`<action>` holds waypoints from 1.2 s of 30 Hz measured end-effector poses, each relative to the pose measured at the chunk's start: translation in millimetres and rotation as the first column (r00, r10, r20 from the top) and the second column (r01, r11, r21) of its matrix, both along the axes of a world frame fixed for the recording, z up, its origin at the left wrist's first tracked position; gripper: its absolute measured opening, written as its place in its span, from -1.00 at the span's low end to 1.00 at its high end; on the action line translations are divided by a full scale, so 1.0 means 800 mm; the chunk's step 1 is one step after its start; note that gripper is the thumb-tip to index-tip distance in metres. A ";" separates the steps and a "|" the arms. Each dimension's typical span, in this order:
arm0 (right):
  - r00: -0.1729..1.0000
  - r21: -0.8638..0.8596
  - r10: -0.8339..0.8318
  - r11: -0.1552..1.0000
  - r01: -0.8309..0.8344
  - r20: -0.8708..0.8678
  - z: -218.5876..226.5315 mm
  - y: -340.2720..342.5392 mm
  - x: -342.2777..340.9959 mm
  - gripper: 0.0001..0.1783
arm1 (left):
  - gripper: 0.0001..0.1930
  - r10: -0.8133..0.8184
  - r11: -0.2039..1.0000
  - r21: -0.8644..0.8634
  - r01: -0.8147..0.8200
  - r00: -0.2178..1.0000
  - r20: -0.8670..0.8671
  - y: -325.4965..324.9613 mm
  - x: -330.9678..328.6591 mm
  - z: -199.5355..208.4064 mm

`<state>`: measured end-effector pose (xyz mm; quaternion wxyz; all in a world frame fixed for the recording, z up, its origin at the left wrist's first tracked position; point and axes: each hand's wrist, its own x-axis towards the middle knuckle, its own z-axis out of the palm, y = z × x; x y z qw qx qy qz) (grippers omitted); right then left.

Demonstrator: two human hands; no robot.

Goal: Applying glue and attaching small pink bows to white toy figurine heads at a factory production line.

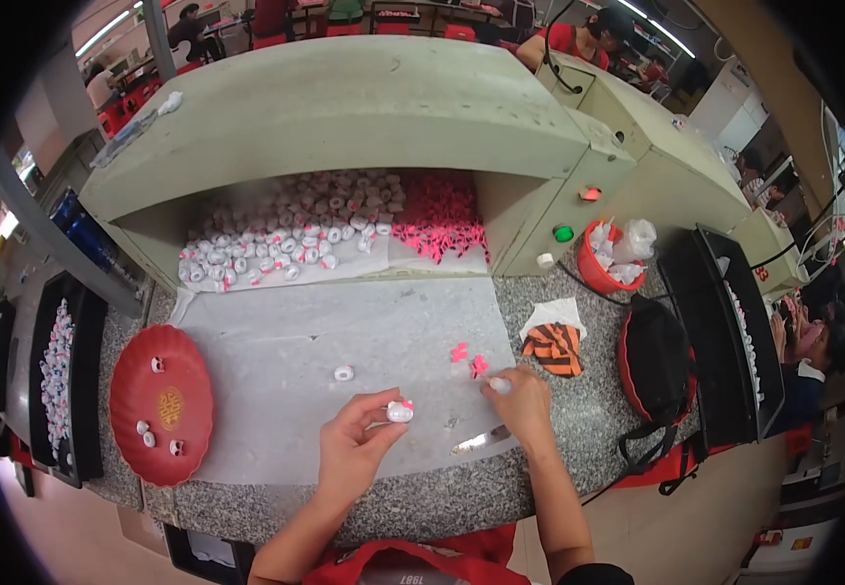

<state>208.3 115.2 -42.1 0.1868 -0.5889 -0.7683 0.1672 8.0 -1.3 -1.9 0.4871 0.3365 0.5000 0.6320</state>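
Observation:
My left hand [354,442] pinches a small white toy head [400,412] with a pink piece on its top, held above the grey-white sheet [276,390]. My right hand [523,408] is closed around a small whitish bottle-like thing [500,385], largely covered by the fingers. Just beyond its fingertips lie loose pink pieces [479,366], with more pink pieces [459,352] a little farther off. Another white toy head [345,372] rests on the sheet, ahead of my left hand.
A hooded cabinet [374,97] stands behind the sheet, with piles of white heads [286,234] and pink pieces [439,216]. Left is a red dish [125,390] with several heads. At right are a striped cloth [554,348], red tub [606,278], black bag [658,356] and black tray [700,292].

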 end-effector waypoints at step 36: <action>0.447 -0.331 -0.119 0.839 -0.432 -0.887 0.082 -0.064 -0.103 -0.84 | -0.68 0.016 0.986 0.165 -0.013 1.000 -0.017 -0.005 -0.016 0.022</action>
